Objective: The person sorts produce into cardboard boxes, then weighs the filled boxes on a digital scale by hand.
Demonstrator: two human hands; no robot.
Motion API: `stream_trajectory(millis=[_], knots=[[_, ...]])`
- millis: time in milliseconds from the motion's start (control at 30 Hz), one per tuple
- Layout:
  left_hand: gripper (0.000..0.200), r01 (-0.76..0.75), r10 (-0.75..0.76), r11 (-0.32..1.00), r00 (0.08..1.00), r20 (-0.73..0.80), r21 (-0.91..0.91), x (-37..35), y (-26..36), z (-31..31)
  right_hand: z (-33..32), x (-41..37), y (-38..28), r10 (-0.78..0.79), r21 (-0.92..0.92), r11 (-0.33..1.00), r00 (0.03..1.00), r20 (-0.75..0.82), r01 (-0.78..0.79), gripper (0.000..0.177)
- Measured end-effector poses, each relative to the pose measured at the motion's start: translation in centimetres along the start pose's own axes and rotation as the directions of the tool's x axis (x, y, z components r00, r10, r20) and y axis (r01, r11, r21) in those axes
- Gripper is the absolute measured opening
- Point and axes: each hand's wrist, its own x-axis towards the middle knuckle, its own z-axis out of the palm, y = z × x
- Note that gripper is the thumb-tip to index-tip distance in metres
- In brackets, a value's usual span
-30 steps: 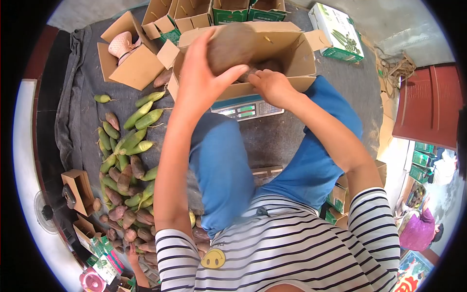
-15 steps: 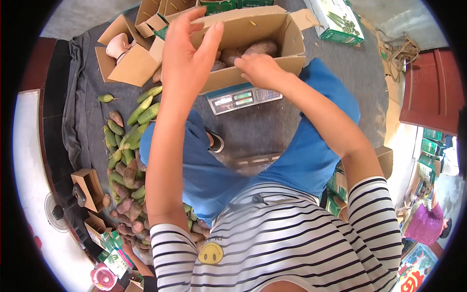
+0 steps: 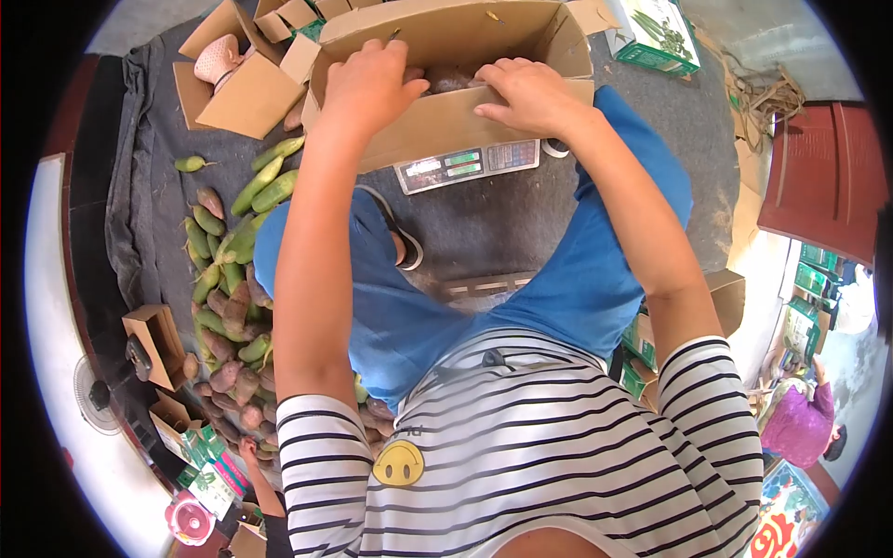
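A cardboard box (image 3: pixel 456 128) with dark reddish-brown sweet potatoes (image 3: pixel 448 80) inside stands on a digital scale (image 3: pixel 468 167), whose platform it hides. My left hand (image 3: pixel 366 91) bends over the box's left front corner, fingers reaching past the rim and thumb to the right. At the right part of the front wall, my right hand (image 3: pixel 532 95) has its fingers over the rim and its thumb low on the outer side. Both hands seem closed on the box wall, though some fingertips are hidden.
Left lie green radishes (image 3: pixel 276 191) and a heap of sweet potatoes (image 3: pixel 246 383). An open carton (image 3: pixel 249 98) holds a pink patterned item. A printed green-and-white box (image 3: pixel 656 35) stands at upper right. Other people's arms show lower left (image 3: pixel 264 484) and far right (image 3: pixel 822 395).
My left hand has come down from above the box onto its left front corner. My right hand has drawn back from the sweet potatoes to the front rim. The view has shifted slightly.
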Motion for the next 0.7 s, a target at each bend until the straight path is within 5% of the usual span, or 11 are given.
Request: stream_trajectory(millis=[267, 700], knots=[[0.039, -0.026, 0.026, 1.0, 0.996, 0.086, -0.005, 0.2, -0.2, 0.5, 0.9, 0.2, -0.2, 0.006, -0.017, 1.0, 0.993, 0.119, -0.004, 0.036], [0.04, 0.016, -0.017, 0.999, 0.999, 0.037, 0.032, 0.2, -0.2, 0.1, -0.5, -0.1, -0.6, 0.038, 0.049, 0.998, 0.991, -0.13, -0.032, 0.041]])
